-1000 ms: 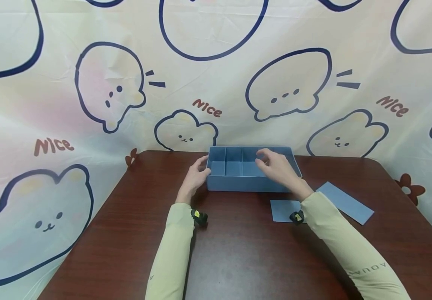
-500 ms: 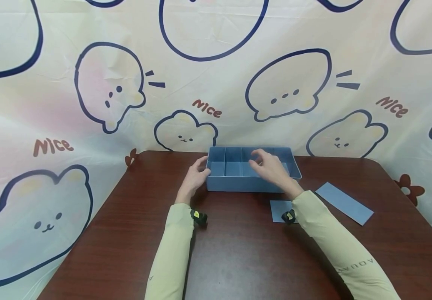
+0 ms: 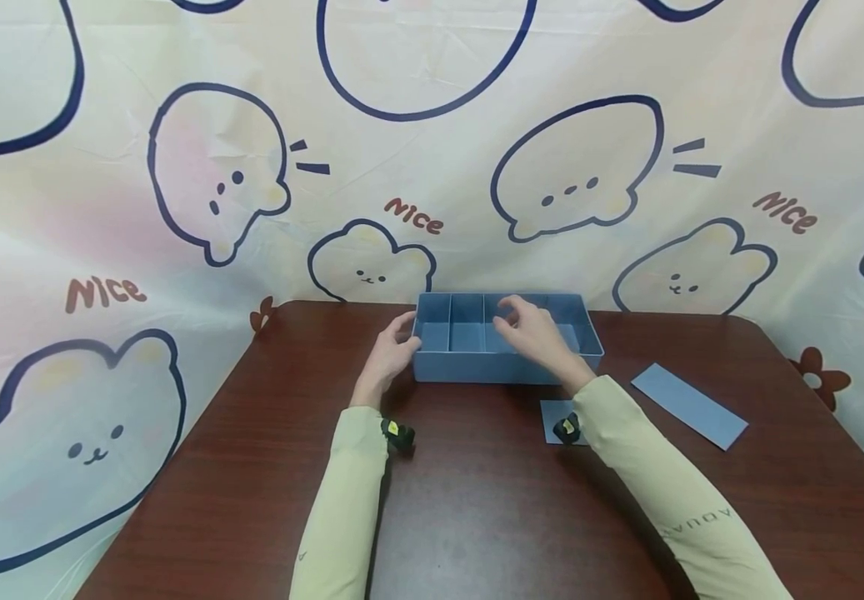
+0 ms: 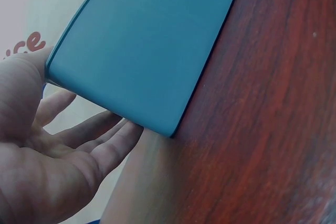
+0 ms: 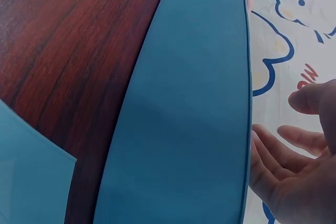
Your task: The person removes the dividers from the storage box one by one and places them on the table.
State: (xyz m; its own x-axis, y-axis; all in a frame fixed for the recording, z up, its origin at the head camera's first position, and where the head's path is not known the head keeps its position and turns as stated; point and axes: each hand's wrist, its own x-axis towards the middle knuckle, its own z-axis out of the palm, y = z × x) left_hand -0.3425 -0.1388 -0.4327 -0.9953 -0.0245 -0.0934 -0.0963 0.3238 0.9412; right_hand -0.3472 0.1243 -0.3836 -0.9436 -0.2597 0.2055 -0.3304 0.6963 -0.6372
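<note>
The blue box (image 3: 476, 367) stood at the far side of the counter (image 3: 461, 517), its long wall facing near. Two dividers (image 3: 485, 321) showed upright in its left part. Of the hands, the left hand (image 3: 385, 354) held the box's left end, thumb at the rim near the corner and fingers lightly bent against the outside of the end wall. The right hand (image 3: 540, 337) was above the box, right of the dividers, half open, thumb and forefinger well apart with nothing visible between them; its lower fingers dipped behind the near rim, so what they touched could not be told. Nearer, the small panel (image 3: 549, 414) lay partly under the right wrist, while the long panel (image 3: 690, 407) lay slanted to the right.
</note>
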